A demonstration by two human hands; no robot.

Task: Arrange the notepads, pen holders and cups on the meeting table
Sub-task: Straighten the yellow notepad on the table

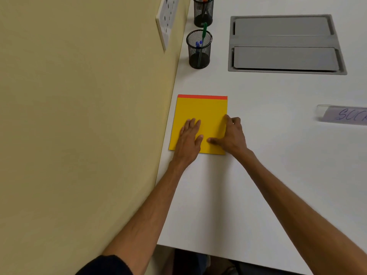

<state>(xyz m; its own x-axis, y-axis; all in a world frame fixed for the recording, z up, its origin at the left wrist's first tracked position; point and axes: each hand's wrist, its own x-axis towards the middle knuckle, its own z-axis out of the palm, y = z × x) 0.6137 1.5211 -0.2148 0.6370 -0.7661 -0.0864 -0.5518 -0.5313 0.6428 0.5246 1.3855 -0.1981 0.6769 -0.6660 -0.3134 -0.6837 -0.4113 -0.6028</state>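
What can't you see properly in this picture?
Head view:
- Name card: blurred and cut off by the right edge, so its writing is unreadable.
- Far pen holder: top cut off by the upper edge.
- Notepad: lower part hidden under the left hand and right hand.
- Right hand: whether its curled fingers grip the notepad's edge is unclear.

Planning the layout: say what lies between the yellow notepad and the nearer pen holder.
Only bare white table, seen in the head view, separates the notepad from that pen holder.
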